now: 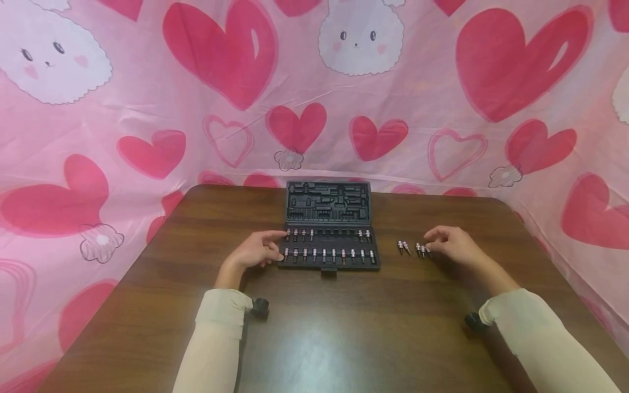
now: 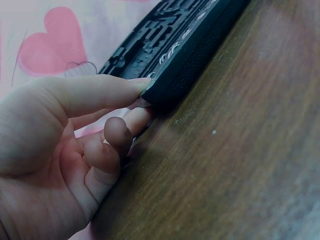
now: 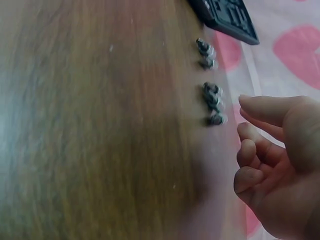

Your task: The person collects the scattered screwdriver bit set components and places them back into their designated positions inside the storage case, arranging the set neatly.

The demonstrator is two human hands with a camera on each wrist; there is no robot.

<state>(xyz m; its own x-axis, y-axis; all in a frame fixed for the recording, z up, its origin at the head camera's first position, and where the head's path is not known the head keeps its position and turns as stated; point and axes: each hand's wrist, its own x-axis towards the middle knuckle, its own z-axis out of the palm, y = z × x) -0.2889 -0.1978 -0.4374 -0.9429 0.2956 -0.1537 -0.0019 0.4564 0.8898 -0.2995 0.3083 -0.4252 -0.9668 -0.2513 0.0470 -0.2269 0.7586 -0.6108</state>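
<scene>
A black plastic case (image 1: 307,266) lies with its lid (image 1: 328,202) raised. Silver bit sockets (image 1: 314,254) fill its front row; the back row has some at both ends and vacant slots between. My left hand (image 1: 253,251) holds the case's left side, and in the left wrist view its thumb (image 2: 112,92) presses the top edge at the corner. To the right of the case, several loose bit sockets (image 3: 217,119) lie on the table in two small groups. Beside the rightmost ones is my right hand (image 1: 457,244), fingers loosely bent, with a gap between thumb and index finger.
The brown wooden table (image 1: 314,327) carries the case near its back edge. Pink fabric (image 1: 344,87) with hearts hangs close behind and along both sides. A small black device (image 1: 260,308) sits at the left cuff, another (image 1: 475,322) at the right.
</scene>
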